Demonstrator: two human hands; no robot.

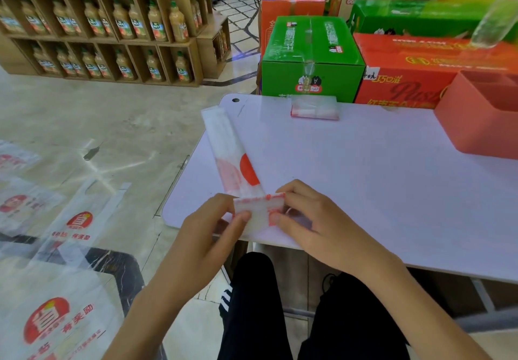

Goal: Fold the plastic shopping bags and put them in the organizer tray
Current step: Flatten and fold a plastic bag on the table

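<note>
Between both hands, bag strip: translucent, red print, near end folded into small packet. Strip runs away along worktop left edge. Left hand and right hand fingers pinch the packet. Tray well apart, far right.

Bag strip on table left edge; folded bag behind; tray far right
</note>
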